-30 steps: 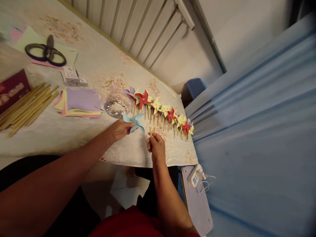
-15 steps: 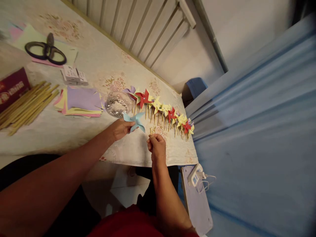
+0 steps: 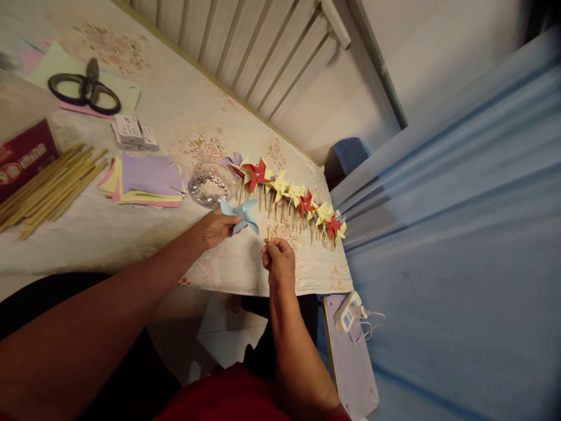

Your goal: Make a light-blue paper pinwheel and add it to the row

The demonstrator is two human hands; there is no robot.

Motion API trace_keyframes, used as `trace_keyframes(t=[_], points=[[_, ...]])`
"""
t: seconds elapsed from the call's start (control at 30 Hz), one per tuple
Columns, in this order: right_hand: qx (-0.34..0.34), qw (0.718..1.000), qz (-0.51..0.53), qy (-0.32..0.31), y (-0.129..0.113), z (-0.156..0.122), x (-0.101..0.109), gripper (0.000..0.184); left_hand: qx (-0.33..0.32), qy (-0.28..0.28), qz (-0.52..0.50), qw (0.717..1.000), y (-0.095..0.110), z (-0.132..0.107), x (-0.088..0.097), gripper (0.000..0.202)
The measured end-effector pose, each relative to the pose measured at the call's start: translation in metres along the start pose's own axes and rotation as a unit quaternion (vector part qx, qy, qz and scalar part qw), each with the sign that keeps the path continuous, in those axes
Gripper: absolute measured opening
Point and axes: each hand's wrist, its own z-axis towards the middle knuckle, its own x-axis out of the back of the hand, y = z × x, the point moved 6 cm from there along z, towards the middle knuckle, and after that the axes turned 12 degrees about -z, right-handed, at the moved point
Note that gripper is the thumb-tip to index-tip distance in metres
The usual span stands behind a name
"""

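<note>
My left hand (image 3: pixel 218 228) pinches a light-blue paper pinwheel (image 3: pixel 243 217) by its near side, just over the tablecloth. To its right, my right hand (image 3: pixel 279 257) is closed round a thin wooden stick (image 3: pixel 269 233), whose tip pokes up above the fingers. Pinwheel and stick are apart. Behind my left hand lies a clear round dish (image 3: pixel 211 184) with small shiny metal pieces in it. Finished-looking pinwheels in red, yellow and purple, among them a red pinwheel (image 3: pixel 256 175), lie in a row beyond my right hand, their sticks towards me.
Left of the dish sit a stack of coloured paper squares (image 3: pixel 146 175), small white boxes (image 3: pixel 134 133), a bundle of sticks (image 3: pixel 56 187) and a dark red box (image 3: pixel 26 156). Scissors (image 3: pixel 90 90) rest on paper sheets. A power strip (image 3: pixel 348 311) stands beyond the table's right edge, by a blue curtain (image 3: pixel 447 234).
The whole view has shifted very slightly. Both hands keep their hold on the pinwheel and the stick, with almost no movement.
</note>
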Motion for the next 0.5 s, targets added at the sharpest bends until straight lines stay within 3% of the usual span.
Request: trace_keyframes(t=[0.5], points=[[-0.004,1.0,0.011,-0.029,-0.0002,-0.0016,-0.0031,0.025,0.011,-0.015,-0.002,1.0,-0.0016,0.0021,0.0012,0.016]])
